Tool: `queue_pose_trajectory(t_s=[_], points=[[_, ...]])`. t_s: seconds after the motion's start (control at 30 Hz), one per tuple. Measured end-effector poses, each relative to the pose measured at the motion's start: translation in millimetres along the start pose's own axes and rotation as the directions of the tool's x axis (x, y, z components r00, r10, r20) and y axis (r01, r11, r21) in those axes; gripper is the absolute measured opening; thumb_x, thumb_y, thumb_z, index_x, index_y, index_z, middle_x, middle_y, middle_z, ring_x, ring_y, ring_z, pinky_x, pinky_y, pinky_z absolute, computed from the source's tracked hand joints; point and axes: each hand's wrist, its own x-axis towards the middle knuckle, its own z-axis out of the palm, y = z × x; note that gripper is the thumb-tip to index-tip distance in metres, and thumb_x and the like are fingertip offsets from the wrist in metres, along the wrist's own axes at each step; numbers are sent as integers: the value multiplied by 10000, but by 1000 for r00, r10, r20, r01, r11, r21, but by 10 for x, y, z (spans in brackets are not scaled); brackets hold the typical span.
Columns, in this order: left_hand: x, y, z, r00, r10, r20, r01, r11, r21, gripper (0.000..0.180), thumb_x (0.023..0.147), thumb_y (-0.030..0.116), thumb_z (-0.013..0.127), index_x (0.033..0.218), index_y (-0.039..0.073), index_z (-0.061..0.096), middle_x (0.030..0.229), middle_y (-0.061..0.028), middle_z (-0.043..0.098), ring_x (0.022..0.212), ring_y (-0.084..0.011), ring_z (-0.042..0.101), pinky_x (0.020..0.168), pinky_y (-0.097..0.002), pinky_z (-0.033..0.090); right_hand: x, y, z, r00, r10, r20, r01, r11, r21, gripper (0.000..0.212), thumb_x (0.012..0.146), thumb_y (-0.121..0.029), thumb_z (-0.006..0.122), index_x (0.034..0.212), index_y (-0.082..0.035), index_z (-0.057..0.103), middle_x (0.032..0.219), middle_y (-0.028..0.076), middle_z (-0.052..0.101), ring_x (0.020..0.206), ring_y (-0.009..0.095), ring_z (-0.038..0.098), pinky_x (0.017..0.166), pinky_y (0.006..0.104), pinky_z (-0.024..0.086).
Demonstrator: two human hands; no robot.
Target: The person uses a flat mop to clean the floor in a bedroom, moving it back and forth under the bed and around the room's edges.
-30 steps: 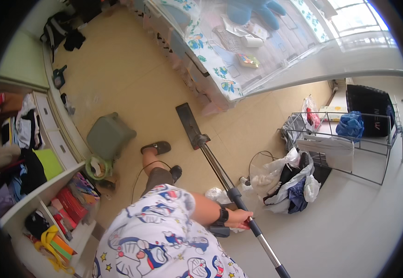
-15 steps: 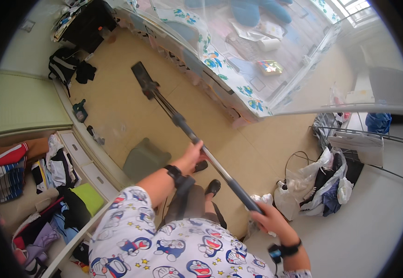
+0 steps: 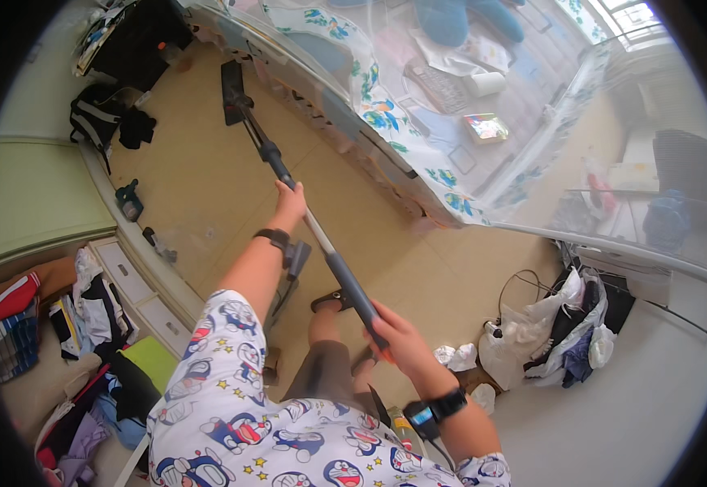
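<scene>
A flat mop [image 3: 350, 282] runs diagonally across the floor. Its dark rectangular head [image 3: 231, 91] rests on the tan tiles [image 3: 192, 154], near the far left end of the bed. My left hand [image 3: 290, 204] is closed around the middle of the pole, where the grey part meets the silver tube. Farther down, my right hand [image 3: 398, 334] grips the dark handle close to its end. The tip of that handle is partly hidden by my fingers. A band with a small device sits on each wrist.
A bed [image 3: 402, 158] with netting and flowered trim stands at the far right. Left lies an open drawer unit with clothes [image 3: 101, 300]. A black backpack [image 3: 93, 120] and a green bottle-like thing [image 3: 129, 200] are along the left wall. Plastic bags [image 3: 524, 341] lie right.
The mop head has slid farther away, toward the far left corner by the bed. Both hands moved forward and left with the pole, and my feet have shifted.
</scene>
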Motion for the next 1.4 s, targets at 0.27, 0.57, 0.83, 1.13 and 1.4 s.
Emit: queue_pose_trajectory(t_s=[0.27, 0.57, 0.83, 1.13, 1.4], points=[[-1073, -539, 793, 989, -142, -46, 147, 886, 440, 563, 855, 356, 383, 1132, -113, 241, 978, -289, 522, 854, -397, 551, 753, -418, 447, -1912, 485, -684, 967, 156, -200, -140, 986, 93, 443, 853, -105, 445, 1279, -45, 337, 785, 47, 516, 514, 79, 430, 426, 183, 321], [-3436, -1697, 1310, 537, -709, 457, 344, 679, 649, 429, 850, 389, 355, 1031, 0, 359, 764, -139, 546, 587, -234, 578, 540, -390, 503, -4249, 2294, -969, 901, 198, -387, -145, 976, 162, 456, 836, -109, 467, 1271, -37, 351, 776, 42, 537, 506, 69, 438, 418, 185, 317], [-5554, -3175, 1413, 72, -901, 429, -7, 429, 903, 350, 856, 310, 331, 905, 4, 495, 811, -133, 565, 764, -239, 588, 696, -421, 488, -6073, 4175, 112, 567, 515, -643, -165, 835, 524, 375, 780, -190, 589, 1119, -43, 520, 639, -22, 504, 503, 56, 411, 435, 185, 314], [-6580, -3531, 1589, 10, -856, 517, -130, 512, 849, 232, 820, 235, 488, 848, 12, 548, 773, -96, 599, 654, -188, 604, 626, -294, 514, -6521, 4664, 485, 540, 456, -707, 62, 817, 574, 356, 814, -160, 535, 1152, -55, 497, 654, -46, 502, 508, 33, 402, 428, 173, 302], [-5755, -2869, 2461, 203, -622, 757, -69, 762, 644, 342, 825, 253, 523, 1060, 43, 389, 925, -101, 546, 707, -204, 597, 607, -290, 516, -5506, 4360, -685, 768, 166, -619, 245, 816, 523, 489, 846, -113, 478, 1299, -69, 299, 750, 66, 539, 464, 97, 450, 397, 200, 356]])
